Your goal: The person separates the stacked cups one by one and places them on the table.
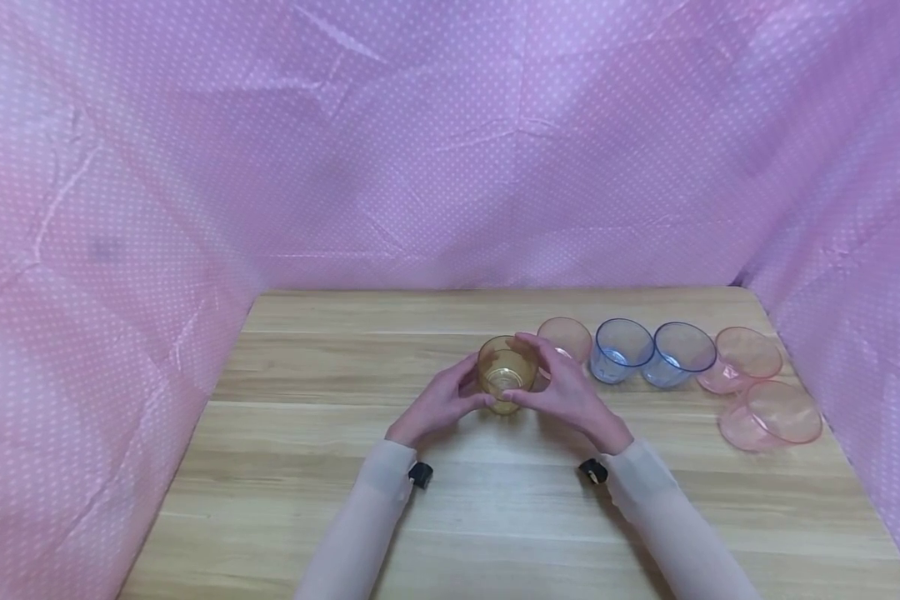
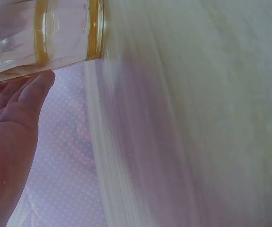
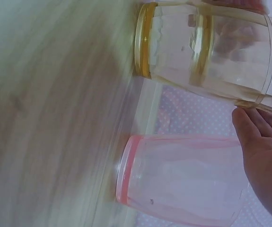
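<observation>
Clear yellow cups [image 1: 506, 379], seemingly two nested together, stand upright between both hands near the middle of the table. Two amber bands, one at the base and one higher up, show through the walls of the yellow cups [image 3: 178, 52] in the right wrist view. My left hand [image 1: 444, 402] holds the left side, thumb toward the front. On the right side, my right hand [image 1: 566, 390] grips near the rim, fingers behind and thumb in front. A clear pink cup [image 3: 183, 179] stands just right of them, partly hidden by the right hand in the head view.
Right of the pink cup stand two blue cups [image 1: 621, 346], side by side. Two more pink cups [image 1: 771, 417] are near the table's right edge. Pink dotted cloth [image 1: 450, 167] walls the wooden table [image 1: 307, 467] at the back and sides.
</observation>
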`<state>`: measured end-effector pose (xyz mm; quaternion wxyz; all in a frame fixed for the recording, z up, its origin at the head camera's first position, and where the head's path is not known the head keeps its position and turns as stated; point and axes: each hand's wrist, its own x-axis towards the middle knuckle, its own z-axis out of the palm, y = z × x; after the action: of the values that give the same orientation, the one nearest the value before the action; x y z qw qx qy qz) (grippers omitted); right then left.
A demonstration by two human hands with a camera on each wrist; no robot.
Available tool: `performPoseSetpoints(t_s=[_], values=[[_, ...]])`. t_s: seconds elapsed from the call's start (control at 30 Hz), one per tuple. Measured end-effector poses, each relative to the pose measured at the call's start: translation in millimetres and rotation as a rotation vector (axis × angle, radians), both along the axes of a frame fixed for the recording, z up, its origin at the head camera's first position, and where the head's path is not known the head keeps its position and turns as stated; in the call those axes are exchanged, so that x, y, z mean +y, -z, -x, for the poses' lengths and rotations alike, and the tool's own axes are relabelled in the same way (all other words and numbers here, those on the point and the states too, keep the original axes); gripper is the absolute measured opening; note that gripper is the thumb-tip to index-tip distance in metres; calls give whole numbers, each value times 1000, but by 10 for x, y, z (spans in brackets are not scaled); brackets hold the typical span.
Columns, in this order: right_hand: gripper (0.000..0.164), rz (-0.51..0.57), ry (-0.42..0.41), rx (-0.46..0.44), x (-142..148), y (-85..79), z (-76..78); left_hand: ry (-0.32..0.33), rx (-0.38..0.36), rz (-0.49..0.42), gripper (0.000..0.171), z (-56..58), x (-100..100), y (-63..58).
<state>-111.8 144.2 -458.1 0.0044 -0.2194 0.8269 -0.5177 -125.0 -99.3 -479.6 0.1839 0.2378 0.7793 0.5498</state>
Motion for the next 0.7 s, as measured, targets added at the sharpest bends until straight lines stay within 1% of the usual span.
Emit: performPoseSetpoints(t_s=[0.13, 0.23, 0.33, 0.53, 0.7], values=[[90, 7, 14, -15, -9, -1, -15, -2, 3, 7, 79, -6, 2, 5], [91, 44, 16, -28, -14, -4, -20, 1, 16, 15, 80, -5, 1, 9], [92, 76, 14, -39, -21, -8, -23, 4, 19, 5, 79, -2, -2, 19], [91, 75, 27, -25, -32, -35, -43, 7, 13, -12, 77, -4, -10, 21], [91, 108, 36, -28, -42, -64, -65, 2, 6, -8, 77, -9, -17, 13]])
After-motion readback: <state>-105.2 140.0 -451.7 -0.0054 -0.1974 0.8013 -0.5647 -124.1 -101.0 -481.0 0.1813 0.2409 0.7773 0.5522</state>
